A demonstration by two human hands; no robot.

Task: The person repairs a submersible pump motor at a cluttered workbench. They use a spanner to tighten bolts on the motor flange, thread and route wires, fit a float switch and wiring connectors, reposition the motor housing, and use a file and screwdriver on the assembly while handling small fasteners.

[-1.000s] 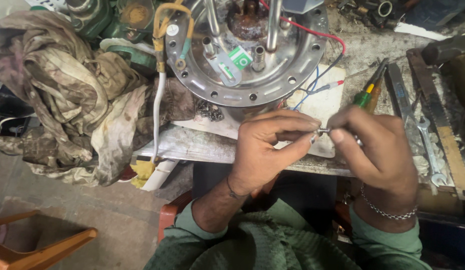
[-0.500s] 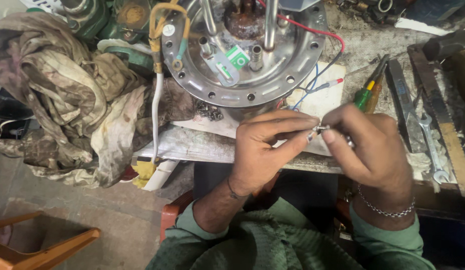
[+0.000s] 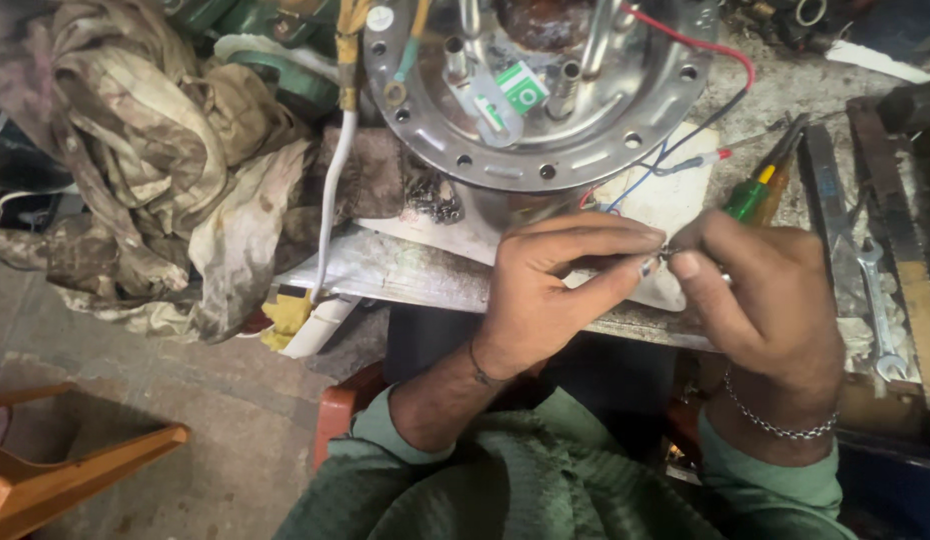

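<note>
My left hand (image 3: pixel 555 290) and my right hand (image 3: pixel 770 295) meet at the bench edge, fingertips pinching a tiny metal part (image 3: pixel 666 256) between them. It is too small to tell what it is. Just beyond the hands stands a round metal plate (image 3: pixel 625 130) with bolt holes, tubes and a green tag. Red, blue and black wires (image 3: pixel 685 150) trail from it toward my hands. A green-handled screwdriver (image 3: pixel 760 190) lies right above my right hand.
A heap of dirty rags (image 3: pixel 155 190) fills the left of the bench. A white cable (image 3: pixel 330 210) hangs down its front. A spanner (image 3: pixel 875 300) and flat tools lie at the right. An orange wooden frame (image 3: pixel 75 470) stands on the floor at lower left.
Both hands stay joined on the small part, with only slight finger movement. The view has shifted a little, so the round plate sits higher in frame.
</note>
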